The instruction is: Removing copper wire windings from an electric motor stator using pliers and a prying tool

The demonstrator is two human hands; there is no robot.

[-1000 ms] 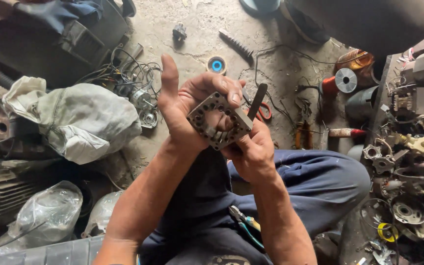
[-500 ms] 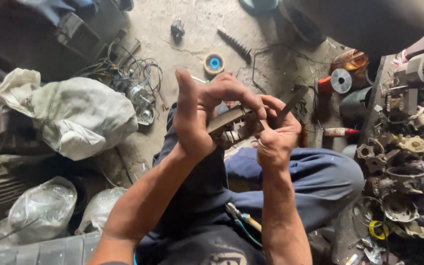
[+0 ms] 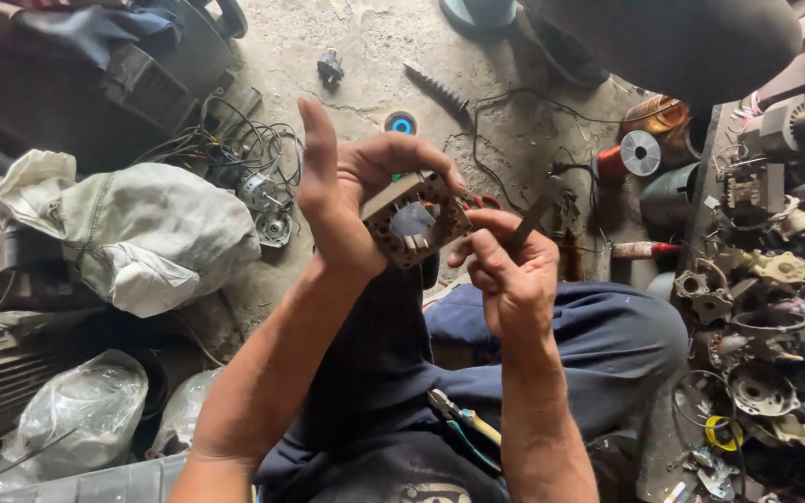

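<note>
The left hand (image 3: 347,200) holds a square metal motor core (image 3: 415,217) in the air above the person's lap, with the thumb pointing up and apart from the other fingers, which curl over the top edge of the core and press on it. The core has a round hole in the middle and a worn, brownish face that is turned toward the camera. Just right of the core, the right hand (image 3: 512,279) has its fingers pressed together around a thin dark tool (image 3: 525,224), maybe a flat blade or a file, but the view is too blurred to tell which; its tip stands up past the knuckles, and the fingertips almost touch the lower right corner of the core. Below the core, a pair of pliers (image 3: 463,428) with blue and yellow handles lies on the dark blue trousers (image 3: 598,345). Left of the core, a pale cloth sack (image 3: 132,233) rests on the concrete floor (image 3: 365,47), with a tangle of black wires (image 3: 235,149) between them. Above the core, a small blue ring (image 3: 402,124) lies on the floor. Far right of the core, many grey metal motor parts (image 3: 766,279) are piled together.
</note>
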